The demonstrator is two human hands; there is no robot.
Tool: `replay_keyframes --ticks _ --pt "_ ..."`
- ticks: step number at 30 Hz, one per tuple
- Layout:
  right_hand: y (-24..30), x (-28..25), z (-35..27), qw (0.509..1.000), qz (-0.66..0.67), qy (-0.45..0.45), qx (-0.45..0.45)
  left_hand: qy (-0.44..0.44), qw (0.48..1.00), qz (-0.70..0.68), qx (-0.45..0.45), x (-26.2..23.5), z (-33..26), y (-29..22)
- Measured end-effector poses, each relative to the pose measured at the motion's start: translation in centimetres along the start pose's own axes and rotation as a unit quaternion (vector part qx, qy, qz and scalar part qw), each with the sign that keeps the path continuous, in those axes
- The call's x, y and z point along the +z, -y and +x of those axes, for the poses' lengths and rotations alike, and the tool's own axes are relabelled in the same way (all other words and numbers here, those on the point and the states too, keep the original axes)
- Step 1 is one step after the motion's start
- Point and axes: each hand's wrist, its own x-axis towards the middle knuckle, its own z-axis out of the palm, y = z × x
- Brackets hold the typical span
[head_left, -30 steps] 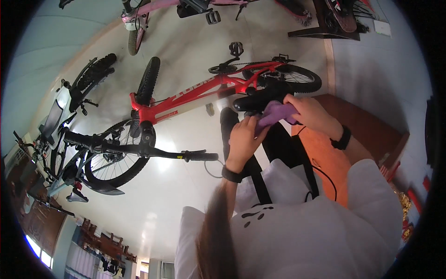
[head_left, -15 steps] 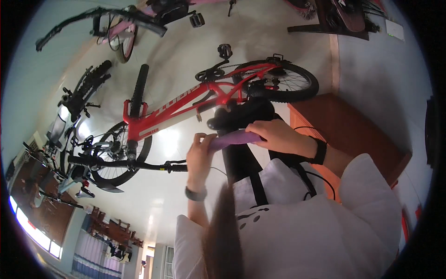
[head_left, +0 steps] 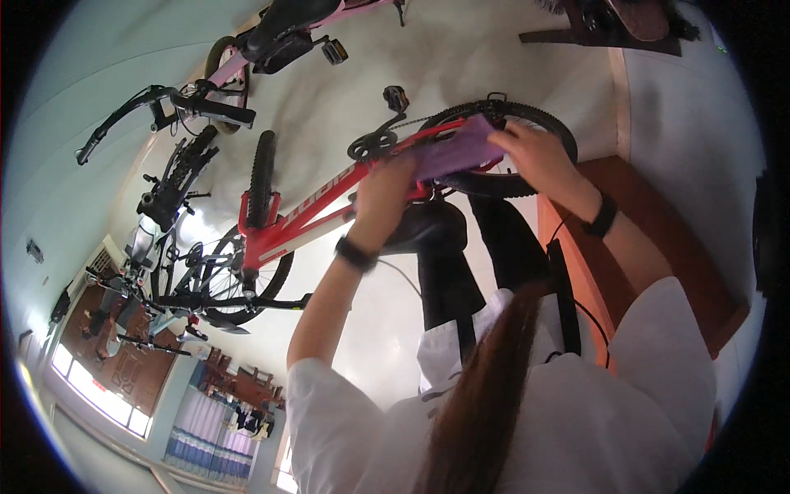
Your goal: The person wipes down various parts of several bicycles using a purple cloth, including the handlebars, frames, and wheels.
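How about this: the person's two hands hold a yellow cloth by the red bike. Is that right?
Not quite: the cloth is purple, not yellow, as the head view shows. The left hand and right hand do hold it by the red bike.

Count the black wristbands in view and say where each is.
2: the left wristband is around the wrist of the left hand, the right wristband around that of the right hand. Both wrists are in view; none seems hidden there.

Cloth (head_left: 451, 156): between left hand (head_left: 385, 193) and right hand (head_left: 536, 156), over rear of mountain bike (head_left: 317, 206). Wooden cabinet (head_left: 658, 239): right. Second bicycle (head_left: 288, 20): beyond, leftward. Curtain (head_left: 210, 445): far left.
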Motion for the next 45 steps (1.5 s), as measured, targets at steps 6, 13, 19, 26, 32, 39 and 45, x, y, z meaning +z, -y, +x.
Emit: replay_keyframes --ticks 6,13,19,26,32,39,45 --pt "-3.7 7.2 3.3 0.999 -0.018 0.033 -0.021 0.087 0.995 -0.028 -0.041 9.0 4.9 5.3" --pt "1.8 13.1 4.6 0.994 0.019 0.101 0.049 0.047 0.998 0.01 -0.034 20.3 -0.1 9.8" --pt "6.3 12.5 2.9 0.987 0.076 0.137 0.028 0.163 0.986 0.031 -0.026 13.9 -1.3 8.0" --pt "3.6 14.3 3.3 0.98 0.007 0.195 0.041 0.184 0.982 -0.03 0.022 15.9 -0.8 10.5" --pt "2.6 14.1 4.8 0.977 0.051 0.191 0.076 0.195 0.979 0.024 0.061 17.4 1.4 10.7" --pt "3.2 13.5 5.2 0.978 0.082 0.183 0.061 0.202 0.977 -0.065 0.012 15.6 1.5 9.8" --pt "3.9 10.7 5.3 0.996 0.046 0.075 0.017 0.056 0.986 -0.16 0.007 12.4 4.2 6.8"
